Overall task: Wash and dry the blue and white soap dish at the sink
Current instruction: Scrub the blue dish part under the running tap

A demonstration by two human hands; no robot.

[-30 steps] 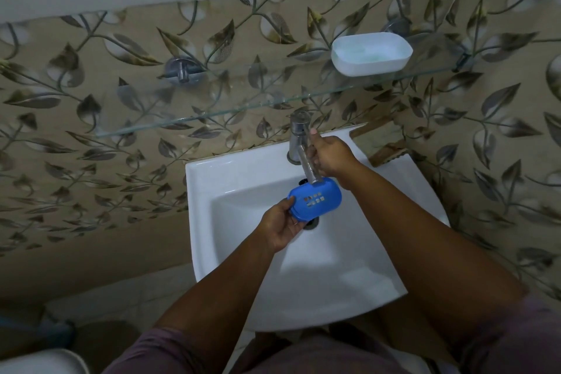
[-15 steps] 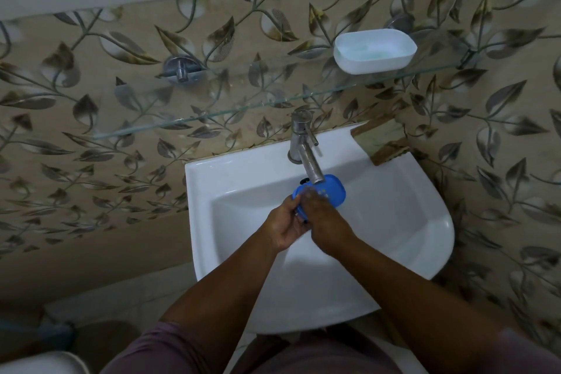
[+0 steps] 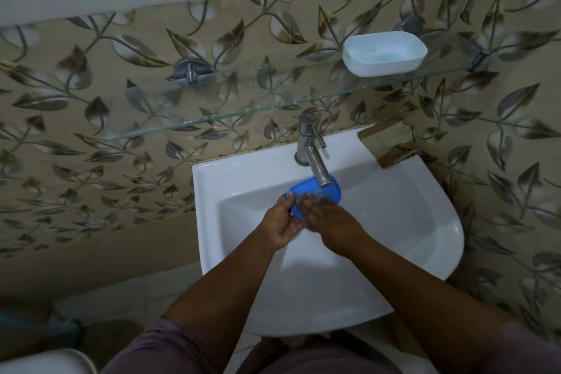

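The blue part of the soap dish (image 3: 315, 195) is held under the spout of the steel tap (image 3: 312, 155), over the white sink (image 3: 425, 222). My left hand (image 3: 280, 223) grips its left end from below. My right hand (image 3: 329, 222) lies across the near side of the blue part, fingers on its top surface, blurred by motion. The white part of the soap dish (image 3: 385, 54) stands on the glass shelf (image 3: 273, 106) up on the right, apart from both hands.
The leaf-patterned tiled wall rises behind the sink. A metal shelf bracket (image 3: 190, 70) sticks out at the shelf's left. A wooden-edged piece (image 3: 388, 143) rests at the sink's back right corner. A white rounded object (image 3: 45, 361) shows at the bottom left.
My right hand left the tap handle and came down onto the blue part, where it now rubs the top. My left hand kept its hold under the spout.
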